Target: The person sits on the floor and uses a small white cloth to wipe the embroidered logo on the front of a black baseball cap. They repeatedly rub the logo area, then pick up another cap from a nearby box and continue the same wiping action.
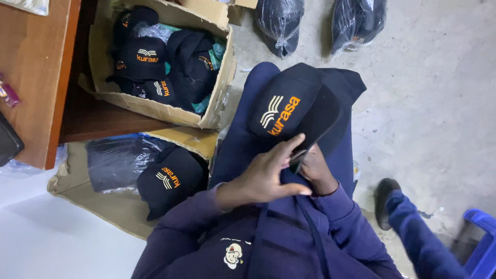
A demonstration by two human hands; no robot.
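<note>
A black cap (294, 106) with orange and white embroidery lies upside on my lap, over my dark blue trousers. My left hand (266, 173) rests at the cap's near edge, its fingers spread over the rim. My right hand (316, 170) is tucked under the cap's brim, and pinches a small dark part (298, 159) there. More black cloth lies under the cap on my right knee.
An open cardboard box (219, 88) of several black caps stands at the upper left beside a wooden desk (36, 77). Another cap (170, 181) lies on flattened cardboard with a plastic bag. Two bagged bundles (279, 23) sit on the concrete floor. A blue chair (483, 243) stands at the right.
</note>
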